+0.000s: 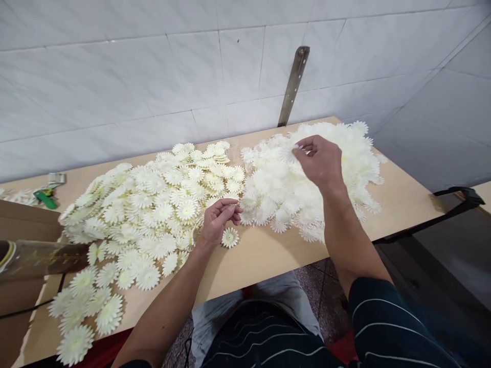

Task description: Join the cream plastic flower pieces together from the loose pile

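My right hand (322,158) is over the right-hand pile of white artificial flower heads (276,189), its thumb and fingertips pinched on a white flower head (288,152) that blends into the pile. Near the middle of the table, my left hand (219,222) has its fingers curled and the thumb against them; anything between the fingertips is too small to make out. Just below it lies a single flower head (230,238) with a pale yellow centre. Left of that hand spreads a big heap of cream flower heads (153,204), some stacked in layers.
The wooden table (264,260) stands against a tiled wall (172,76). A metal bracket (293,87) rises behind it. At the left are a green-handled tool (46,198), a cardboard box (26,225) and a brown, clear-sided cylinder (46,259). A black strap (456,194) is at the right.
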`<state>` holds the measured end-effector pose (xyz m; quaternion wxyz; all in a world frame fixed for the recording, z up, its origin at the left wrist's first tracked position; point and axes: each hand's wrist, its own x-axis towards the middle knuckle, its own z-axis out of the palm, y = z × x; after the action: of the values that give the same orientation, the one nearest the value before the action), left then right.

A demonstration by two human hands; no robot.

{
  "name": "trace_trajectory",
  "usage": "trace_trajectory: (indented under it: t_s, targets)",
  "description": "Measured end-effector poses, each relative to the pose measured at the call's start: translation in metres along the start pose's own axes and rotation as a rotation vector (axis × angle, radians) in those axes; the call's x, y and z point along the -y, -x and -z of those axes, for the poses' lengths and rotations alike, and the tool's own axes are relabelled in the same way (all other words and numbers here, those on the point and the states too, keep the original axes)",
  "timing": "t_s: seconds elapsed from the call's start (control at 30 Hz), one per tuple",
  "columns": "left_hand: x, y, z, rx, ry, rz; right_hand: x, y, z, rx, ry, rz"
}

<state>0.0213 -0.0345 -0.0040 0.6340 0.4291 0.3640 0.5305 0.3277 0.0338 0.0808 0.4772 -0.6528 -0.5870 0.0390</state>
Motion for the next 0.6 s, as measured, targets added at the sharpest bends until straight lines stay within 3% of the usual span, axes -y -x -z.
trace_trajectory:
  t_s: [0.17, 0.3, 0.43, 0.6]
  targets:
    - [0.003, 0.003, 0.000, -0.044, -0.111, -0.107, -0.025, -0.029, 0.012, -0.061, 0.262, 0.028]
    - [0.005, 0.004, -0.002, -0.265, -0.206, -0.271, 0.001, -0.015, 0.008, 0.005, 0.196, 0.067]
    - [0.008, -0.001, -0.001, -0.408, -0.198, -0.356, 0.048, 0.012, -0.015, 0.225, 0.120, 0.193]
    - [0.010, -0.005, 0.002, -0.442, -0.188, -0.387, 0.086, 0.035, -0.061, 0.681, 0.222, 0.344]
